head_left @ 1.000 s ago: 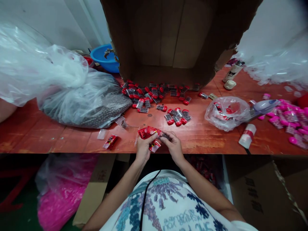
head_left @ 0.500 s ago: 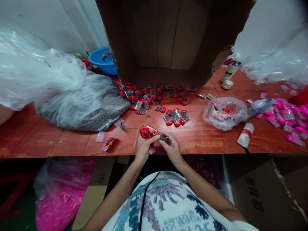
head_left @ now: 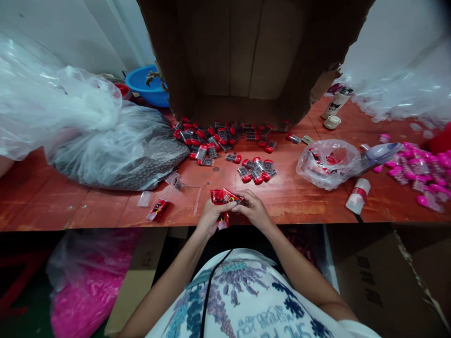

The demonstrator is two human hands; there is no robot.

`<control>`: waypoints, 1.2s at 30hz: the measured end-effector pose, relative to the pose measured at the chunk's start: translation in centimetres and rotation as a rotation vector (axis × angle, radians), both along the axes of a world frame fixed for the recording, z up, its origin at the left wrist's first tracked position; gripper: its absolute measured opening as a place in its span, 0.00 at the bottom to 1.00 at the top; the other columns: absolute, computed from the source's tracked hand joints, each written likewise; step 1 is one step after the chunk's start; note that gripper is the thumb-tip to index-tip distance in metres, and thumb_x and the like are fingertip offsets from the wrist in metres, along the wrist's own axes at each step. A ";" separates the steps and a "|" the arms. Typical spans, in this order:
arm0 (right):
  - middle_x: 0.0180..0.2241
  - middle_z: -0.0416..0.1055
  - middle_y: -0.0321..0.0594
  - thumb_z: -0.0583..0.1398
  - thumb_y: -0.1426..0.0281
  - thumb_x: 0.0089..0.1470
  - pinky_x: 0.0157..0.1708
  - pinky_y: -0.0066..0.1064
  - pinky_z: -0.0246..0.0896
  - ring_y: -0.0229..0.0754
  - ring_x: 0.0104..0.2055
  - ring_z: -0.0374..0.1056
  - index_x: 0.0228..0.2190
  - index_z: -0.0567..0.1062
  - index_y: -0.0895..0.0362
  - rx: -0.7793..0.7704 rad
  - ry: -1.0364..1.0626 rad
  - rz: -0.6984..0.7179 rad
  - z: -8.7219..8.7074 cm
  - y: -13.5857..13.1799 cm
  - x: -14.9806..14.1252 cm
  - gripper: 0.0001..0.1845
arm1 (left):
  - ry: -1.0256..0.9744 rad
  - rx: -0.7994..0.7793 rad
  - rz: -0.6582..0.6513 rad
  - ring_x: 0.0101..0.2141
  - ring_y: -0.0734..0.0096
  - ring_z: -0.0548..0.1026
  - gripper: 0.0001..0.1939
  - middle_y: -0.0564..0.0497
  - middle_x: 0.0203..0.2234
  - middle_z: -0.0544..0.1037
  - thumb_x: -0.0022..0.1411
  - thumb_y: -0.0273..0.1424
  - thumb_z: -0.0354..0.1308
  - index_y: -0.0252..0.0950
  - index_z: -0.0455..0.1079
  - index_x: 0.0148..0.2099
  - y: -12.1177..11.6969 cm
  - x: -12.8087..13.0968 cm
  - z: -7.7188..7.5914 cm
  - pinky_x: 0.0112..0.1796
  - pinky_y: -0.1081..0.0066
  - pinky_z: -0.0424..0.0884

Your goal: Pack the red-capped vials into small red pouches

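Just above the table's front edge, my left hand (head_left: 208, 217) is closed on a small bunch of red printed wrappers (head_left: 222, 195). My right hand (head_left: 254, 209) meets it from the right, thumb and fingers closed at the wrappers' right end. A dark bit shows between those fingers; whether it is a separate small container is hidden. Beyond my hands lies a small group of clear containers with red caps and dark beads (head_left: 257, 170). A larger heap of the same containers (head_left: 211, 136) spreads before the cardboard box. Left of my hands rests a red wrapper bundle (head_left: 158, 210).
A cardboard box (head_left: 243, 51) stands open toward me. Left is a big bag of dark beads (head_left: 120, 150), with a blue basin (head_left: 150, 89) behind. Rightward are a plastic bag of red wrappers (head_left: 327, 164), a white roll (head_left: 358, 196) and pink containers (head_left: 423, 173).
The dark-filled container seen in my right fingers earlier is now mostly hidden at the wrappers. My right fingers have closed in on the wrappers' right end. The view has shifted slightly.
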State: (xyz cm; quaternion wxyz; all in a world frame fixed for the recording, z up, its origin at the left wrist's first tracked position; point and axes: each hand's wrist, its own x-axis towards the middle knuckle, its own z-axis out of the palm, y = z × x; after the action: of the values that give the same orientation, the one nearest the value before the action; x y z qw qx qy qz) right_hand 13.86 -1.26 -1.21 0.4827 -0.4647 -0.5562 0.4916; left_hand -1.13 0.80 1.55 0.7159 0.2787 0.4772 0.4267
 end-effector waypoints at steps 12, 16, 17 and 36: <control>0.42 0.67 0.41 0.63 0.64 0.49 0.39 0.34 0.64 0.40 0.35 0.67 0.46 0.74 0.52 0.007 -0.377 -0.278 -0.1 -0.2 0.8 0.20 | -0.116 -0.125 0.268 0.34 0.63 0.79 0.16 0.42 0.35 0.81 0.39 0.14 0.66 0.31 0.76 0.34 1.2 -0.4 -1.5 0.34 0.70 0.76; 0.32 0.71 0.35 0.62 0.66 0.49 0.33 0.30 0.65 0.39 0.32 0.68 0.45 0.71 0.52 -0.097 -0.191 -0.079 0.4 -0.7 -2.1 0.18 | -0.142 -0.055 0.356 0.29 0.67 0.79 0.13 0.45 0.30 0.81 0.41 0.20 0.68 0.31 0.76 0.33 0.9 0.7 -1.4 0.30 0.73 0.74; 0.32 0.71 0.34 0.61 0.67 0.50 0.34 0.30 0.65 0.39 0.33 0.68 0.45 0.71 0.52 -0.100 -0.165 -0.075 0.4 -0.6 -2.6 0.18 | -0.152 -0.040 0.365 0.29 0.68 0.78 0.13 0.46 0.29 0.81 0.41 0.22 0.69 0.31 0.76 0.34 0.8 0.9 -1.3 0.29 0.74 0.74; 0.44 0.72 0.47 0.52 0.76 0.58 0.48 0.39 0.61 0.47 0.47 0.66 0.48 0.73 0.53 0.339 -0.839 -0.036 0.7 5.9 2.1 0.18 | -0.233 -0.133 0.502 0.26 0.68 0.78 0.11 0.49 0.26 0.79 0.42 0.17 0.67 0.31 0.74 0.31 1.4 -0.5 -1.1 0.29 0.71 0.76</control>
State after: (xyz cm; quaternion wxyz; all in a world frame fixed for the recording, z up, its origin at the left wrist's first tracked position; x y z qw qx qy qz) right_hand 15.93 4.65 -0.48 0.2933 -0.5478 -0.7682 0.1540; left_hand -1.61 2.23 0.41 0.6547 0.0533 0.4728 0.5874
